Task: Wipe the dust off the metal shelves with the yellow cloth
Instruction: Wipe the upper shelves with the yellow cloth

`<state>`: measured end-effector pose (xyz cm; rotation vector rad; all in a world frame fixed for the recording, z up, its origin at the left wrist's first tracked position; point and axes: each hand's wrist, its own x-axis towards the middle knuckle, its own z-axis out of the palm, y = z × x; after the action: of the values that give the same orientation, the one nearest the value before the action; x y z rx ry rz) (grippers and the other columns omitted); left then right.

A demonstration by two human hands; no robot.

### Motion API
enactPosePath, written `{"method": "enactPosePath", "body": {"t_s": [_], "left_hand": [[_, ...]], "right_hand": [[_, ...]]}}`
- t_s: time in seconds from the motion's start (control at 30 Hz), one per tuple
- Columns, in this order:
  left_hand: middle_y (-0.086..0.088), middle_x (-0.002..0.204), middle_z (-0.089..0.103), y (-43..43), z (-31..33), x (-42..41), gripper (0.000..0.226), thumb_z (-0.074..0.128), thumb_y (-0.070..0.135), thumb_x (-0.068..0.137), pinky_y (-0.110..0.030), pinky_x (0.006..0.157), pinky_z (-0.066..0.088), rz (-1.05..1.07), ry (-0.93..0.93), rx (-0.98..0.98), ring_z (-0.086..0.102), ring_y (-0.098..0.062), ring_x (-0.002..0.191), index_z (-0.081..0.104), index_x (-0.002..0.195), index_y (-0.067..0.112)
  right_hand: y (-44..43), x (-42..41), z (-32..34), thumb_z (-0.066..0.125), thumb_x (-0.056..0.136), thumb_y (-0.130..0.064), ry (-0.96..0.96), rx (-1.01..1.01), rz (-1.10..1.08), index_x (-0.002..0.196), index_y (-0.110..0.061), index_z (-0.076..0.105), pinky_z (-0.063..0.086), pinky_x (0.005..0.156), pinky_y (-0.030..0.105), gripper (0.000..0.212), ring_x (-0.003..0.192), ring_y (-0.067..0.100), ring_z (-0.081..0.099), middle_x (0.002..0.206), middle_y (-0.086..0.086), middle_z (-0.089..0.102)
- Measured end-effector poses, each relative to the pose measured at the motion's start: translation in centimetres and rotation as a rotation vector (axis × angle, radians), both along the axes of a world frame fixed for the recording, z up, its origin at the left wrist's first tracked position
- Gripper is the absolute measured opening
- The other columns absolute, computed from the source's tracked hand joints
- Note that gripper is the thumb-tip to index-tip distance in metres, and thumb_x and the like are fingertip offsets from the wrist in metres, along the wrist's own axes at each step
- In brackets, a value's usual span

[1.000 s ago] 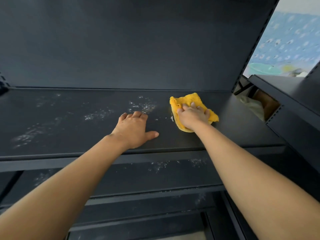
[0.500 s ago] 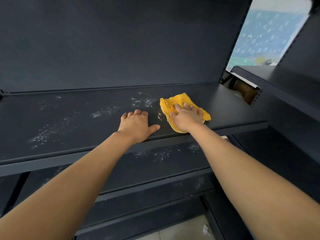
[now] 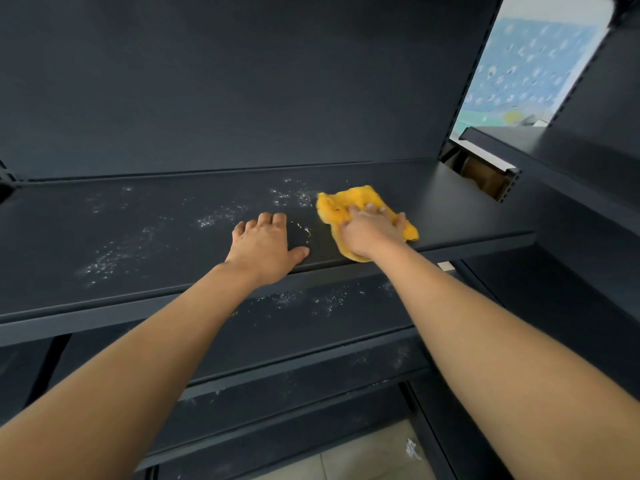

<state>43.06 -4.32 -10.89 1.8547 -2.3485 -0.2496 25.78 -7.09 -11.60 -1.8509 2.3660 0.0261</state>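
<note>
White dust (image 3: 110,261) speckles the left and middle of the dark metal shelf (image 3: 457,209). Toward its near right, the right hand (image 3: 370,233) presses the yellow cloth (image 3: 349,199) with fingers spread. The left hand (image 3: 265,249) rests flat just beside it. The lower shelves (image 3: 311,327) are dusty above a tiled floor (image 3: 363,455).

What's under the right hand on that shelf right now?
The yellow cloth, spread on the shelf, pressed by the right hand. Any dust beneath the cloth is covered and cannot be seen.
</note>
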Motion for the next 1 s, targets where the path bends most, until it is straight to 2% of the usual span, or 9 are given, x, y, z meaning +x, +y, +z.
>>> {"method": "enactPosePath", "body": {"t_s": [0.17,0.43,0.57,1.0], "left_hand": [[-0.012,0.144,0.036,0.7,-0.2,1.4,0.067,0.045,0.050,0.091,-0.041,0.114,0.017,0.010,0.027,-0.005,0.033,-0.030,0.134,0.027,0.142,0.009],[-0.013,0.141,0.040,1.3,0.2,4.1,0.061,0.049,0.045,0.090,-0.041,0.112,0.020,0.038,0.027,-0.040,0.037,-0.030,0.132,0.034,0.138,0.010],[-0.013,0.141,0.040,0.8,0.4,3.7,0.059,0.049,0.043,0.091,-0.041,0.112,0.020,0.014,0.045,-0.033,0.036,-0.030,0.132,0.034,0.138,0.010],[-0.011,0.145,0.035,-4.2,0.9,-3.3,0.065,0.048,0.044,0.092,-0.041,0.116,0.014,-0.125,0.011,-0.020,0.031,-0.030,0.135,0.027,0.144,0.011]], "right_hand": [[0.1,0.7,0.3,0.023,0.100,-0.032,-0.011,0.075,-0.115,0.153,-0.023,0.002,-0.005,0.115,0.057,0.058,0.146,0.034,-0.004,0.160,0.008,-0.006],[0.8,9.6,0.0,0.029,0.100,-0.040,-0.060,0.030,0.139,0.152,-0.024,0.009,-0.004,0.115,0.057,0.058,0.147,0.032,-0.003,0.160,0.006,-0.002],[0.7,7.4,0.0,0.021,0.101,-0.037,-0.059,-0.008,0.098,0.150,-0.025,0.018,-0.001,0.116,0.057,0.051,0.147,0.033,0.002,0.160,0.007,0.006],[-4.3,-3.6,-0.8,0.017,0.101,-0.043,-0.033,-0.016,-0.128,0.152,-0.025,0.012,-0.003,0.115,0.057,0.054,0.147,0.034,0.001,0.160,0.008,0.002]]}}
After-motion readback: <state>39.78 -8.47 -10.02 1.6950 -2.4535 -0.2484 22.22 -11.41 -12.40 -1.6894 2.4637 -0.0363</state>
